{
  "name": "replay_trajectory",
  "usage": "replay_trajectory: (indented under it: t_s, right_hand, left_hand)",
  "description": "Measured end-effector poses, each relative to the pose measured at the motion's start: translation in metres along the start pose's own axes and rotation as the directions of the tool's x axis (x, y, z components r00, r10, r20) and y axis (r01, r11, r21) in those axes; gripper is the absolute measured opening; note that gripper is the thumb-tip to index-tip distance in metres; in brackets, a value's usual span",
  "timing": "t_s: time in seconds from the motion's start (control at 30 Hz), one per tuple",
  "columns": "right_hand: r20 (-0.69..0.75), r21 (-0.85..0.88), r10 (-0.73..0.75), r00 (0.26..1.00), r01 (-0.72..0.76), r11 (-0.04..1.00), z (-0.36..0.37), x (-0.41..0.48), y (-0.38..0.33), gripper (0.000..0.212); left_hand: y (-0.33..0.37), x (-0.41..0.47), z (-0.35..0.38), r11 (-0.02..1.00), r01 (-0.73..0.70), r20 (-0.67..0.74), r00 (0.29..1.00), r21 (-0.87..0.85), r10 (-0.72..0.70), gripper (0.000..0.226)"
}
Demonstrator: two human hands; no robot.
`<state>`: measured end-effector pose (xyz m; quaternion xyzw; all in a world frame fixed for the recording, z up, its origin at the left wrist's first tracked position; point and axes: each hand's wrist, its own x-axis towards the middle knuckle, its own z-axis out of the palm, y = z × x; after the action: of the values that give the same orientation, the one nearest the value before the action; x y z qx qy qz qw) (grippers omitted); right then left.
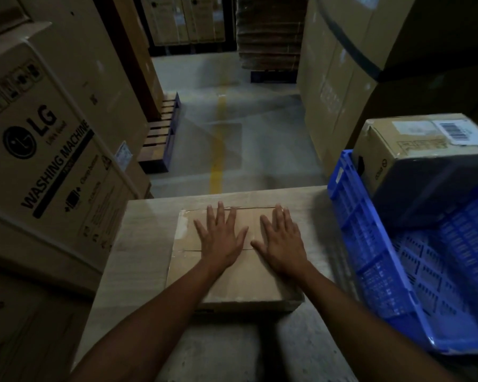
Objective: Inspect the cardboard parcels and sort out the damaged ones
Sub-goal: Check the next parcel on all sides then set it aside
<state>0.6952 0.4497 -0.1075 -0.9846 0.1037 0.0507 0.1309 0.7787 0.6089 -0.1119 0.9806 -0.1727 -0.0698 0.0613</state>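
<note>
A flat brown cardboard parcel (pixel 240 285) lies on the pale wooden table (pixel 144 224) in front of me. Tape runs along its left edge, and a seam crosses its top. My left hand (pixel 221 238) lies flat on the parcel's top with fingers spread. Beside it, my right hand (pixel 282 241) rests flat on the same top, fingers straight. A second parcel (pixel 414 153) with a barcode label sits tilted in the blue plastic crate (pixel 370 257) at the right.
Large washing-machine cartons (pixel 53 150) stand stacked at the left, and tall cartons (pixel 340 86) line the right. A concrete aisle with a yellow line (pixel 217 150) runs ahead. A wooden pallet (pixel 160 139) sits at the aisle's left, and stacked flat cardboard (pixel 268 37) stands at the far end.
</note>
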Motion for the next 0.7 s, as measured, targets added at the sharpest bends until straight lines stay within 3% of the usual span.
replay_trajectory:
  t_s: [0.13, 0.23, 0.3, 0.43, 0.5, 0.57, 0.63, 0.7]
  right_hand:
    - [-0.002, 0.11, 0.024, 1.0, -0.024, 0.994, -0.005, 0.002, 0.002, 0.091]
    - [0.002, 0.179, 0.063, 0.998, -0.063, 0.982, -0.009, 0.001, 0.001, 0.097]
    - [-0.007, 0.242, 0.117, 0.993, -0.112, 0.964, -0.008, -0.003, -0.002, 0.098]
    - [-0.036, 0.354, 0.266, 0.963, -0.237, 0.905, -0.002, -0.016, -0.01, 0.092]
    - [-0.035, 0.45, 0.338, 0.941, -0.287, 0.846, -0.001, -0.022, -0.013, 0.091]
    - [-0.039, 0.542, 0.371, 0.928, -0.292, 0.788, -0.003, -0.025, -0.014, 0.091]
    - [-0.012, 0.601, 0.387, 0.922, -0.303, 0.74, -0.007, -0.025, -0.013, 0.091]
    - [0.012, 0.634, 0.412, 0.911, -0.325, 0.701, -0.01, -0.028, -0.013, 0.091]
  left_hand:
    - [-0.017, 0.008, -0.007, 0.996, -0.068, -0.035, 0.997, -0.063, 0.065, 0.068]
    - [-0.048, 0.009, -0.015, 0.979, -0.203, 0.002, 0.979, -0.018, 0.204, 0.064]
    - [-0.065, 0.003, -0.017, 0.976, -0.218, 0.015, 0.976, -0.001, 0.218, 0.062]
    - [-0.079, -0.021, -0.013, 0.999, -0.04, -0.048, 0.998, -0.036, 0.039, 0.063]
    - [-0.082, -0.028, -0.017, 0.963, 0.151, -0.071, 0.983, -0.223, -0.171, 0.068]
    - [-0.089, -0.027, -0.022, 0.821, 0.277, -0.007, 0.946, -0.499, -0.324, 0.073]
    - [-0.093, -0.027, -0.027, 0.724, 0.264, 0.033, 0.948, -0.637, -0.316, 0.072]
    - [-0.094, -0.033, -0.031, 0.71, 0.221, 0.006, 0.956, -0.669, -0.292, 0.067]
